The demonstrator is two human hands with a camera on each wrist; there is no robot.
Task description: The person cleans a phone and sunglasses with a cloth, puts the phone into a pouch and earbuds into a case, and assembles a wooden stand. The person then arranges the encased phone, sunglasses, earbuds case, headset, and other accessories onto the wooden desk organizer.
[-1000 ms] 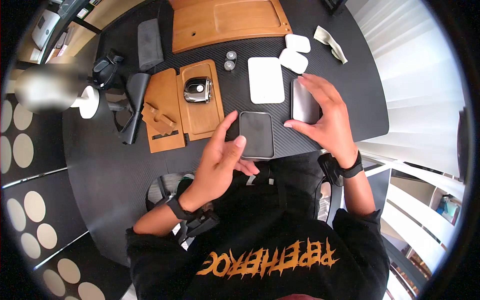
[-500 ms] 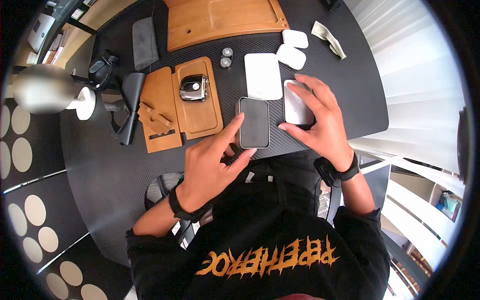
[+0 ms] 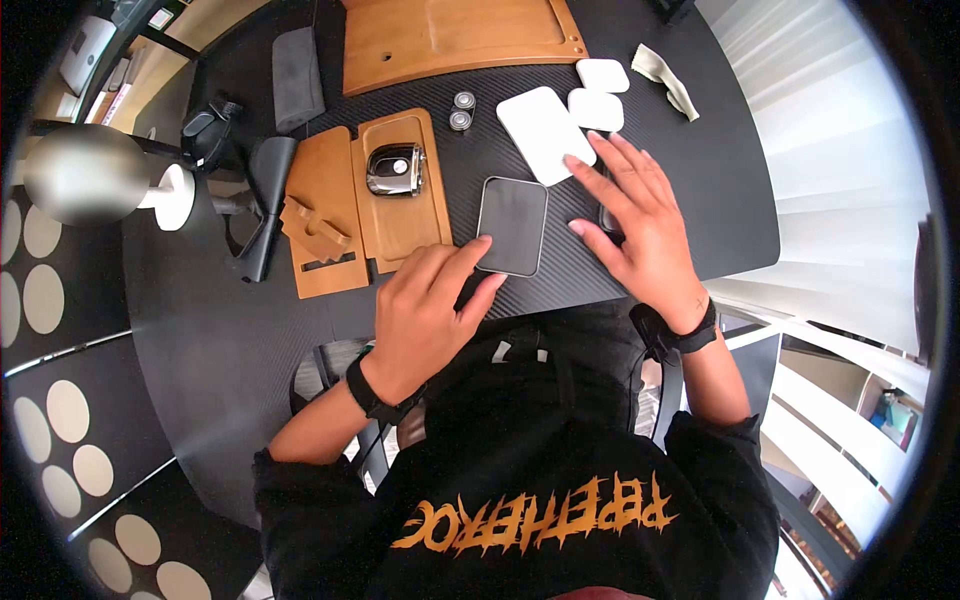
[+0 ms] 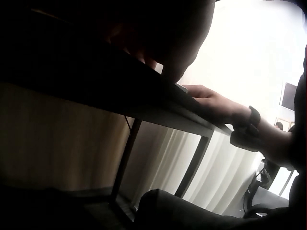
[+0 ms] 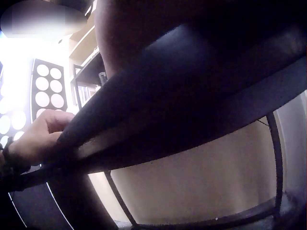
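A rounded rectangular tin [image 3: 513, 222] with a dark grey inside and a thin metal rim lies near the table's front edge in the head view. At its lower left corner my left hand [image 3: 425, 310] holds it, index finger on the left side and thumb at the bottom edge. My right hand [image 3: 645, 235] is spread out, its index fingertip on the lower corner of a flat white rectangular piece [image 3: 545, 135]. Under that palm, mostly hidden, is the tin's silvery counterpart [image 3: 608, 220]. Both wrist views are dark, with the tabletop edge across them.
Two small white rounded pieces [image 3: 597, 108] and a cream cloth strip [image 3: 665, 82] lie beyond the right hand. Leftward are wooden trays [image 3: 405, 240], one bearing a black shaver body [image 3: 396, 170]. Round shaver heads [image 3: 461, 112], a grey case [image 3: 298, 80] and a larger wooden board [image 3: 450, 45] sit farther back.
The tin has moved away from the body, and my left hand has gone from under it to its corner. My right hand has shifted from the silvery piece to the white piece, which has turned.
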